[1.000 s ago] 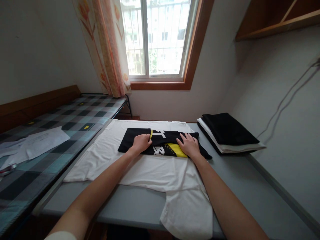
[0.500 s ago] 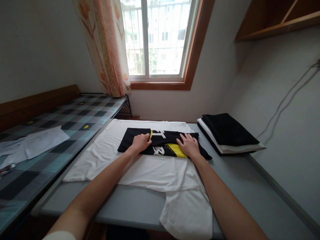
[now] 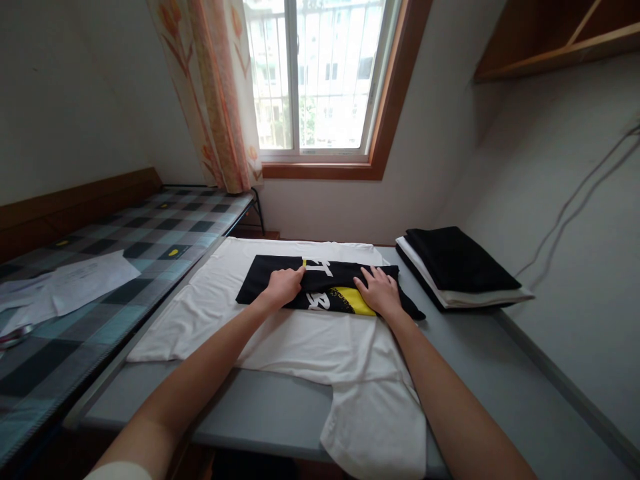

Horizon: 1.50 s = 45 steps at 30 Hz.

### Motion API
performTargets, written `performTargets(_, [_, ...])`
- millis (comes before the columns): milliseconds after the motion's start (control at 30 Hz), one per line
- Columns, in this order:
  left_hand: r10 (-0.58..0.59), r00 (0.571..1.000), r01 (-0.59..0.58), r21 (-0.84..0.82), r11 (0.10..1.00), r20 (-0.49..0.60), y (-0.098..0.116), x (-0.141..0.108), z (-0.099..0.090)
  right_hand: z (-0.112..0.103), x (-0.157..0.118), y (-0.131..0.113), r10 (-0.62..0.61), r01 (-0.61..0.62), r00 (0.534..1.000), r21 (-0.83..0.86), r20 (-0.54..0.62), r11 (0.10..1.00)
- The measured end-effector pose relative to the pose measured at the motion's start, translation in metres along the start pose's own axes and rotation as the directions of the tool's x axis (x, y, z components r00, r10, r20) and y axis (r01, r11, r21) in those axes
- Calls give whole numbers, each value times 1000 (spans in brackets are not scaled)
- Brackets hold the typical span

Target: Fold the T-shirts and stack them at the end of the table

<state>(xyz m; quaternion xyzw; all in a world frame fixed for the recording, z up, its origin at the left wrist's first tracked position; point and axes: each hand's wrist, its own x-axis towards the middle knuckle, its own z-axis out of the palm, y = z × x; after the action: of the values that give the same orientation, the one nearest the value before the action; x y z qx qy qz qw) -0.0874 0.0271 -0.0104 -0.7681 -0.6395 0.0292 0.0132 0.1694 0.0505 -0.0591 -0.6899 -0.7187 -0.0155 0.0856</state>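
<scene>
Window (image 3: 333,80): the light source, glaring, outdoors bleached nearly white.
Walls (image 3: 440,153): dim gray, darker toward the corners.
Cable (image 3: 600,161): soft shadow beside it.
Papers (image 3: 85,283): print too blurred to read.
Shelf (image 3: 565,57): stretched by wide-angle distortion.

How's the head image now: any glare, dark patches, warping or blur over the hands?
Head view: the window is blown out; head view: the wooden shelf is deeply shadowed inside, and wide-angle stretch seems to slant it; head view: the left hand and right hand on the black printed shirt show no obvious motion blur.
</scene>
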Motion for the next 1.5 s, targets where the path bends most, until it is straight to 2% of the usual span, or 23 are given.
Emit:
performTargets(333, [71,994,-71,-2,997,83,0,-7,-11,0,0,0,4,-4,1000,11,-2,1000])
performTargets(700, [68,994,-64,-43,997,90,-5,-8,-12,0,-1,0,0,1,1000,14,-7,1000])
performTargets(933, [79,997,-74,-164,984,22,-4,-4,-11,-1,-1,0,-1,1,1000,13,-4,1000])
performTargets(1033, [24,989,-55,-215,975,-145,-3,0,-6,-1,-1,-1,0,0,1000,13,-11,1000])
performTargets(1100, [1,958,-65,-214,975,-288,-3,4,3,-1,-1,-1,4,-4,1000,16,-9,1000])
performTargets(1167, [-9,936,-62,-191,980,-351,-4,7,15,-1,-1,-1,6,-6,1000,17,-2,1000])
performTargets(1333, [-45,968,5,-160,987,-246,-8,14,39,-1,-1,-1,1,-1,1000,17,-7,1000])
performTargets(1500, [-47,977,16,-148,989,-209,-8,14,42,0,-1,0,-3,4,1000,11,-14,1000])
